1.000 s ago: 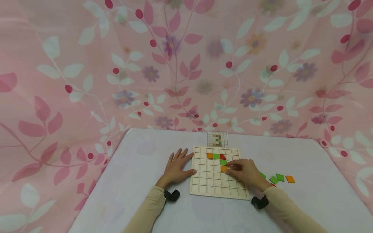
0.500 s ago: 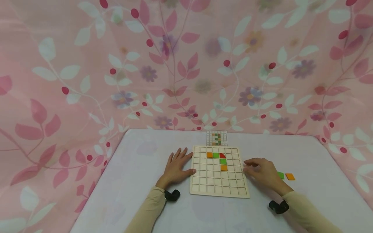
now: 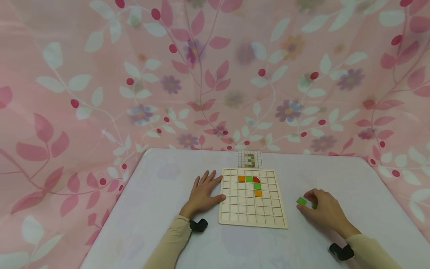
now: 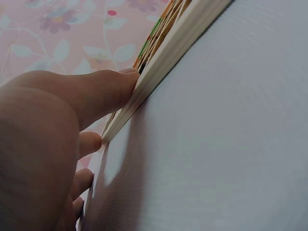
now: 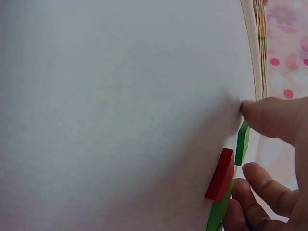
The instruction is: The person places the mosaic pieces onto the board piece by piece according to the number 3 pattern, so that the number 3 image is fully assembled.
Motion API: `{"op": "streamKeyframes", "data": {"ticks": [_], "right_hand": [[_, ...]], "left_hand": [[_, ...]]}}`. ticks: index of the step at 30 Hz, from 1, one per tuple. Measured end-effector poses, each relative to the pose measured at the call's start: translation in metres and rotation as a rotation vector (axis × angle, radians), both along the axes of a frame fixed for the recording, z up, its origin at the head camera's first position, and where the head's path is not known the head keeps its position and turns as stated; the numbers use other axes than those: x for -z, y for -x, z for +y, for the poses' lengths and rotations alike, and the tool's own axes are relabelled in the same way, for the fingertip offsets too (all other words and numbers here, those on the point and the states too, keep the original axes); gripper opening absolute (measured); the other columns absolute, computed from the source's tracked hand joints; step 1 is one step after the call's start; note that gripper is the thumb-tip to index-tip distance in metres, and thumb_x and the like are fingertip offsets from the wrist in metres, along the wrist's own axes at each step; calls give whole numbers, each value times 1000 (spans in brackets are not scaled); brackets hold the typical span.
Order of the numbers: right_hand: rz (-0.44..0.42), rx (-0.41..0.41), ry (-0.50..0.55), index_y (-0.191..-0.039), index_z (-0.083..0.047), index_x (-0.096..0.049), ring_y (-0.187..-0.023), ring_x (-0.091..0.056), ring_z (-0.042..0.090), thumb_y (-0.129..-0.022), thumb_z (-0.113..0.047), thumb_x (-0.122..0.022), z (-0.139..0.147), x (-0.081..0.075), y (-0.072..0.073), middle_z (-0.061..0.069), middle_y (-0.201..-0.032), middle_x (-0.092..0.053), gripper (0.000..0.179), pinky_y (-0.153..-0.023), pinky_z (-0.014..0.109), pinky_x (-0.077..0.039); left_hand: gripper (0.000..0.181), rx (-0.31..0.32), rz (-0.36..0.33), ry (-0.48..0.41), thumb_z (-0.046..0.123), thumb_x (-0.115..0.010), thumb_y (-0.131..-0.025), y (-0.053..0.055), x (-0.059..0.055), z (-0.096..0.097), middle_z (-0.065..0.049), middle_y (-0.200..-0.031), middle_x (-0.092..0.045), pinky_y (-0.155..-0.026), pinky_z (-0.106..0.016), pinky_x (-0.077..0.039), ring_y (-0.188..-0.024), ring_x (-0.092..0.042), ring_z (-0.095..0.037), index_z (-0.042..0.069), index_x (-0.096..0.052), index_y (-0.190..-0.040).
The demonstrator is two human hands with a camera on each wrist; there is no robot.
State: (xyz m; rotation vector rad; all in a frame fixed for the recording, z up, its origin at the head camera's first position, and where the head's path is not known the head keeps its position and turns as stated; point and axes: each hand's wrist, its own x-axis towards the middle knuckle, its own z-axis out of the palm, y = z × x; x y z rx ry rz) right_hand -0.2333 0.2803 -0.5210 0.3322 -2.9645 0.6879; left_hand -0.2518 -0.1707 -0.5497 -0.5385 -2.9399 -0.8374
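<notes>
Quietly, pink floral fabric (image 3: 228,74) hangs behind the white tabletop (image 3: 154,190). The gridded board (image 3: 246,211) lies there, the left hand (image 3: 203,194) touching its edge, fingers spread; beyond its other side, the right hand's (image 3: 324,209) curved fingers and thumb stand apart around a green tile (image 3: 301,201).

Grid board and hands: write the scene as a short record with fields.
Grid board: wooden, five cells filled
Upper row, left to right: orange tile, green tile, red rounded tile
Below the red: second green tile, then second orange tile
Card: patterned, behind the board
Left hand: touching the board's left edge
Right hand: at a loose green tile, grip unclear
</notes>
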Motion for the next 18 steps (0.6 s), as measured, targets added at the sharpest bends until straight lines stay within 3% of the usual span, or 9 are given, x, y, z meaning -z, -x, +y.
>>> {"op": "streamKeyframes", "data": {"ticks": [11, 18], "right_hand": [[71, -17, -29, -103, -4, -74, -76, -51, 14, -87, -29, -88, 1, 5, -7, 0, -84, -65, 33, -66, 31, -40], [52, -6, -49, -108, 0, -74, -81, -60, 20, -91, -22, -84, 0, 3, -8, 7, -93, -70, 30, -71, 39, -48]], "left_hand": [[78, -2, 0, 7, 55, -67, -96, 3, 2, 0, -12, -175, -28, -130, -68, -8, -165, -14, -39, 19, -46, -163], [78, -1, -5, 0, 53, -68, -96, 0, 0, 1, -12, -175, -29, -130, -68, -7, -165, -15, -40, 18, -46, -162]]}}
